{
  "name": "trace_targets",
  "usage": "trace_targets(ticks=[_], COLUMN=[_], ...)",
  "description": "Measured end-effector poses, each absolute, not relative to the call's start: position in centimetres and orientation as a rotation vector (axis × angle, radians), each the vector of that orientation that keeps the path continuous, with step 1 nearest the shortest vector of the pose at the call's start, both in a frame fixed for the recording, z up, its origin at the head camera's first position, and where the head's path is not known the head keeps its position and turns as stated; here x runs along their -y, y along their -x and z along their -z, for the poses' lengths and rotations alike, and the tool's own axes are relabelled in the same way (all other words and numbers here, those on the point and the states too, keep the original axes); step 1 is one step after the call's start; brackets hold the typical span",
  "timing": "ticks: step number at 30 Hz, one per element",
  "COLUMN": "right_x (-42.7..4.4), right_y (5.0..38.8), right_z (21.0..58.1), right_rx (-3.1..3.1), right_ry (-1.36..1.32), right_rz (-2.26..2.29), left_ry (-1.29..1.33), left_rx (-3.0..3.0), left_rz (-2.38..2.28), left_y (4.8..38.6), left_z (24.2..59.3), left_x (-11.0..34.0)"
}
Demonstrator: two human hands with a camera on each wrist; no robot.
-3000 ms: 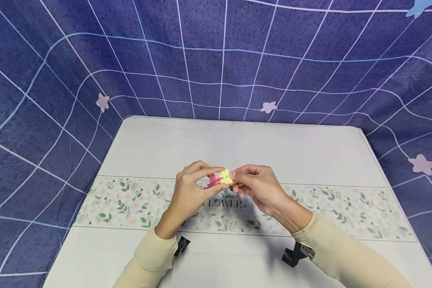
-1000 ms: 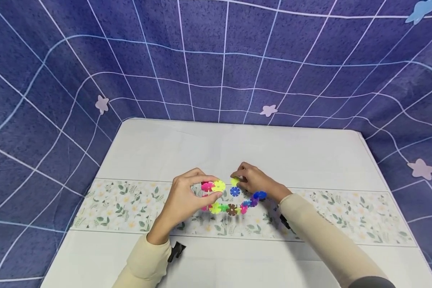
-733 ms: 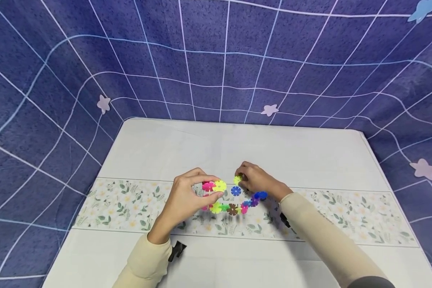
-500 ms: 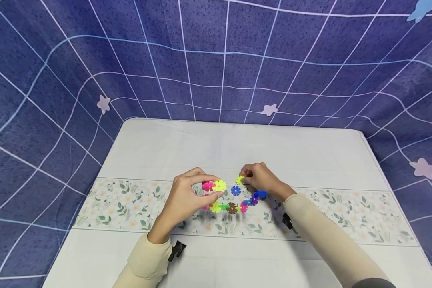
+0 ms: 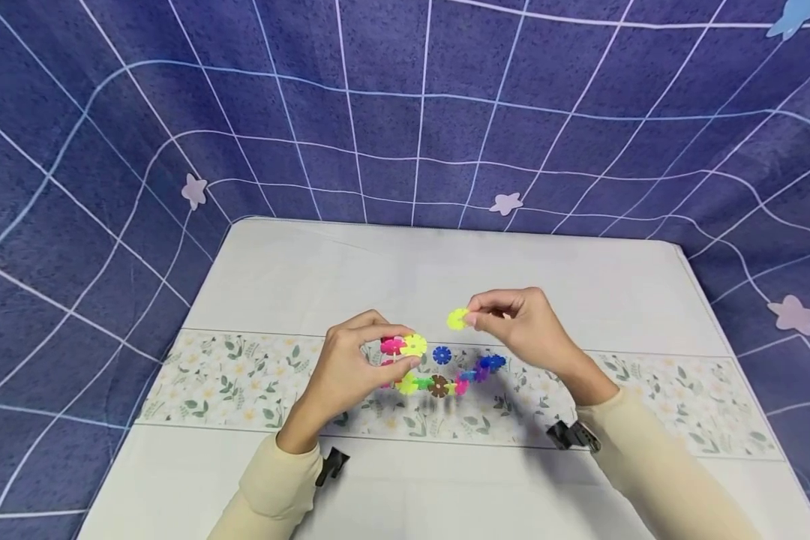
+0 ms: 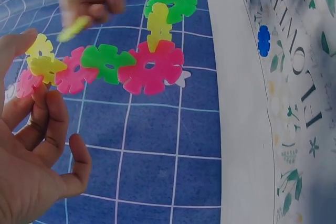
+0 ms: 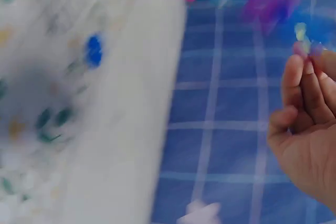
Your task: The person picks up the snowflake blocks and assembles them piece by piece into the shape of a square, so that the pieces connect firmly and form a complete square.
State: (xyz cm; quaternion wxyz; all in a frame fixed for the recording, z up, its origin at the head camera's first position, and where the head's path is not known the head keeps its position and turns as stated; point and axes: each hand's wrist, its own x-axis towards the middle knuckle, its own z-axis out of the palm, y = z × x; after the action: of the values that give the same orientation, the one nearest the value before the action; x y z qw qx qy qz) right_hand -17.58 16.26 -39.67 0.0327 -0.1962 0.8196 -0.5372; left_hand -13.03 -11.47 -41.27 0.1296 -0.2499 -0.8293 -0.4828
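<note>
My left hand (image 5: 347, 367) pinches one end of a chain of flower-shaped interlocking discs, at a yellow disc (image 5: 415, 345) joined to a pink one (image 5: 392, 346). The chain hangs in a curve above the table, through a brown disc (image 5: 438, 386) to blue ones at its far end. The left wrist view shows its pink (image 6: 151, 67) and green (image 6: 107, 63) links. My right hand (image 5: 529, 330) pinches a single yellow disc (image 5: 457, 319) in the air, apart from the chain. A loose blue disc (image 5: 442, 355) lies on the table between the hands. The right wrist view is blurred.
The white table mat (image 5: 310, 262) has a printed floral band (image 5: 229, 382) across it. A blue grid-patterned curtain (image 5: 378, 112) with stars surrounds the back and sides. Black wrist mounts (image 5: 332, 466) sit at both cuffs.
The right hand reached to the table, took a yellow disc beyond the blue one, and has lifted it up and to the right. The left hand stays nearly still with the chain.
</note>
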Motion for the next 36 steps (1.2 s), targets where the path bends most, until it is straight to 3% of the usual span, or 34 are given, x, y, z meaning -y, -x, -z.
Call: trace_targets(ticks=[8, 36], right_x=[-14.5, -14.1], right_y=[14.5, 13.8], right_z=[37.5, 39.1], right_rx=[-2.621, -2.686], right_ry=[0.828, 1.111], right_rz=[1.523, 1.602], left_ry=[0.748, 0.802], left_rx=[2.402, 2.48], left_rz=[1.414, 1.337], left_y=[13.0, 12.7], left_z=[40.9, 40.4], left_x=[11.1, 10.3])
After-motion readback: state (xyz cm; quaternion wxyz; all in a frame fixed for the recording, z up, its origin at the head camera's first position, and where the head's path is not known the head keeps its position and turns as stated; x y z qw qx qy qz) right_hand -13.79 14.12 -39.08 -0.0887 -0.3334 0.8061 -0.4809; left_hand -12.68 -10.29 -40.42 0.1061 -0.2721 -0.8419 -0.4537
